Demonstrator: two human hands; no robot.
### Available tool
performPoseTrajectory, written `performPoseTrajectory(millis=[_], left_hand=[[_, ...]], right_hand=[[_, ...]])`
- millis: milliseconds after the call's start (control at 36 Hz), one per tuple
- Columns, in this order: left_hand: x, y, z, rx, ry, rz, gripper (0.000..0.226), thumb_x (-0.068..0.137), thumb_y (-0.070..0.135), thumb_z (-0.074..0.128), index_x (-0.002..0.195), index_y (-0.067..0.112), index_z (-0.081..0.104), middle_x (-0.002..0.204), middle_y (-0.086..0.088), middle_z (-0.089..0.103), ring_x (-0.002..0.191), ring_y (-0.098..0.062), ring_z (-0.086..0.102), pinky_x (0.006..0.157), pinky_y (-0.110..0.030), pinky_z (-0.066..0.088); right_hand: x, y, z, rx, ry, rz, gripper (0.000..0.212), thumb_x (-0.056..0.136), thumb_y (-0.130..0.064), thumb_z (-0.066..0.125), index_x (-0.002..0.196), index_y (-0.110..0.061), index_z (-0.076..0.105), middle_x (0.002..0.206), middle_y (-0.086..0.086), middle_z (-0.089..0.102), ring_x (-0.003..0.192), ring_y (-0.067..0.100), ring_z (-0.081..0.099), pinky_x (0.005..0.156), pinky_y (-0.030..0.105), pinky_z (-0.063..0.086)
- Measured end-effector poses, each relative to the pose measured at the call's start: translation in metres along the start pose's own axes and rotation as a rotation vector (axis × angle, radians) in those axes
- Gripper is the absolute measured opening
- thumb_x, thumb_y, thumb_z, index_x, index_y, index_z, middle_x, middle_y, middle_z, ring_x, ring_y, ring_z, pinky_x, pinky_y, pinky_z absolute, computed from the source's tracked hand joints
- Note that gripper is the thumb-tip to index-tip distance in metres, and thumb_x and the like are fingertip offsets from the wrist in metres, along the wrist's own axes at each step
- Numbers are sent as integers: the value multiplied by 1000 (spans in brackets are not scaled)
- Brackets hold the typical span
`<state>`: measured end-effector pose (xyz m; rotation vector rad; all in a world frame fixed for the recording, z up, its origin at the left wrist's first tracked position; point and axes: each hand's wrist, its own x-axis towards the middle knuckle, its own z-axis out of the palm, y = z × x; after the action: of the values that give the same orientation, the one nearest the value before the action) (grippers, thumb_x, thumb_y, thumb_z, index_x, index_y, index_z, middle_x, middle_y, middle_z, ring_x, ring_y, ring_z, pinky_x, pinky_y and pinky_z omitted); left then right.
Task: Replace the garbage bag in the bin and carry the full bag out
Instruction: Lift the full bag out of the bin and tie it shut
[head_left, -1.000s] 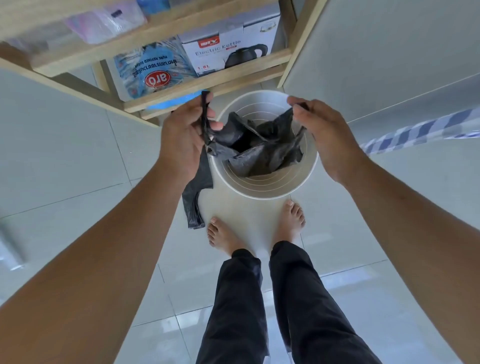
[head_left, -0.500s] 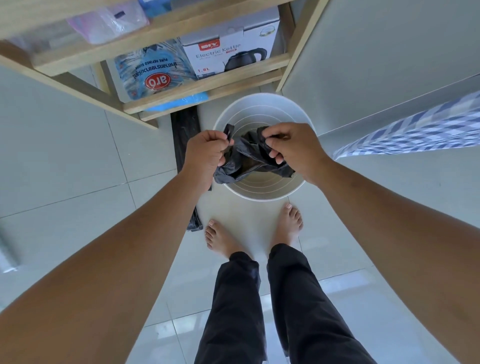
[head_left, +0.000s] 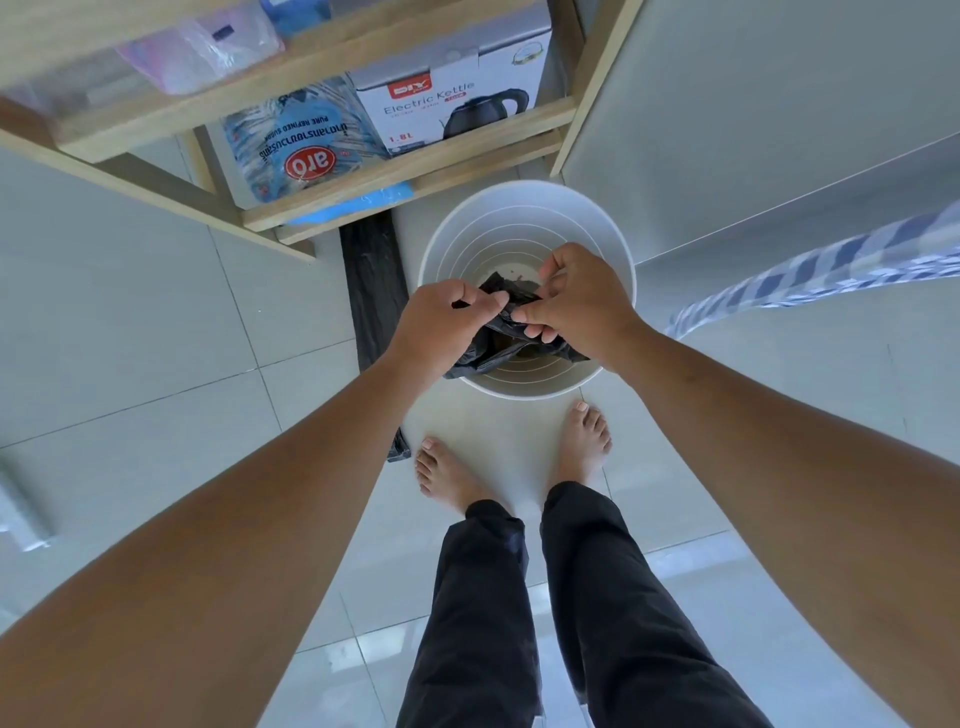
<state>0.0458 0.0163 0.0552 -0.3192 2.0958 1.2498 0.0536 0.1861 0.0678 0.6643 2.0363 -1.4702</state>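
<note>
A round white bin (head_left: 524, 218) stands on the tiled floor just beyond my bare feet. Above its near half hangs a crumpled black garbage bag (head_left: 506, 345), bunched at the top. My left hand (head_left: 441, 327) pinches the bag's left side and my right hand (head_left: 576, 301) pinches its right side, the two hands almost touching. The bin's ribbed inside shows behind my hands, with small dark crumbs at the bottom. A second black bag (head_left: 374, 280) lies flat on the floor left of the bin.
A wooden shelf unit (head_left: 400, 171) stands behind the bin, holding an electric kettle box (head_left: 452, 104) and a blue sugar pack (head_left: 301, 140). A pale wall or cabinet (head_left: 753, 104) rises at the right, with checked blue-white cloth (head_left: 831, 265) beside it.
My hands have come together, gathering the black bag's mouth shut over the bin. The strip of black plastic that hung from my left hand now lies on the floor.
</note>
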Motion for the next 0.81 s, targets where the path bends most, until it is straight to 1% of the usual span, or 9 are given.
performPoseTrajectory(millis=[56, 139, 222, 278, 389, 528, 667, 750, 806], left_hand=[[1, 1, 0, 49, -14, 9, 28, 92, 37, 65, 99, 11, 72, 76, 5, 66, 65, -9, 59, 60, -20, 43], [3, 1, 1, 93, -43, -13, 22, 96, 33, 59, 91, 13, 66, 65, 6, 54, 58, -11, 48, 56, -26, 38], [8, -3, 0, -130, -107, -122, 24, 94, 21, 57, 71, 16, 52, 49, 9, 37, 47, -11, 30, 51, -28, 23], [7, -1, 1, -254, -168, -161, 30, 99, 9, 51, 70, 12, 47, 48, 6, 39, 45, -10, 26, 47, -26, 20], [0, 7, 5, -291, -267, -167, 31, 104, 5, 40, 74, 12, 44, 70, -10, 52, 49, -12, 28, 48, -25, 18], [3, 10, 4, -325, -258, -184, 31, 105, 9, 37, 75, 13, 45, 68, -13, 51, 44, -13, 33, 44, -23, 22], [15, 14, 2, -342, -123, -272, 25, 101, 11, 37, 78, 8, 47, 62, -17, 52, 37, -18, 40, 39, -23, 32], [26, 16, 0, -338, -83, -412, 25, 98, 8, 36, 80, 3, 53, 58, -15, 49, 32, -17, 39, 35, -21, 32], [28, 18, 0, -318, -118, -450, 21, 101, 11, 40, 87, 3, 55, 56, -14, 49, 30, -15, 39, 33, -19, 32]], right_hand=[[-1, 0, 0, 13, -8, 6, 42, 73, 5, 79, 98, -7, 48, 75, 16, 66, 51, 18, 66, 47, 27, 54], [-1, 2, 0, 72, -30, 32, 36, 76, 5, 76, 101, -5, 53, 78, 16, 69, 58, 19, 67, 51, 25, 54], [1, 3, -1, 227, -25, 118, 25, 82, -4, 68, 104, -14, 62, 103, 15, 72, 75, 18, 66, 60, 21, 49], [4, 3, -1, 398, -65, 187, 23, 88, -9, 61, 108, -19, 63, 111, 13, 68, 78, 17, 61, 67, 26, 49], [9, 6, 0, 354, -146, 184, 18, 90, -26, 65, 107, -20, 69, 106, 9, 71, 91, 22, 67, 83, 31, 53], [11, 9, 3, 294, -53, 124, 18, 81, -6, 74, 99, -3, 74, 82, 2, 71, 71, 9, 67, 70, 17, 54], [8, 7, 5, -83, 130, -159, 14, 78, -10, 77, 91, -7, 77, 78, -1, 71, 65, 1, 61, 72, 14, 50], [0, 11, 7, -423, 89, -518, 14, 78, -11, 74, 92, -8, 78, 81, 10, 68, 71, 19, 60, 70, 31, 50], [-2, 19, 7, -589, 11, -611, 17, 83, -12, 68, 97, -9, 76, 83, 14, 63, 77, 29, 60, 66, 34, 51]])
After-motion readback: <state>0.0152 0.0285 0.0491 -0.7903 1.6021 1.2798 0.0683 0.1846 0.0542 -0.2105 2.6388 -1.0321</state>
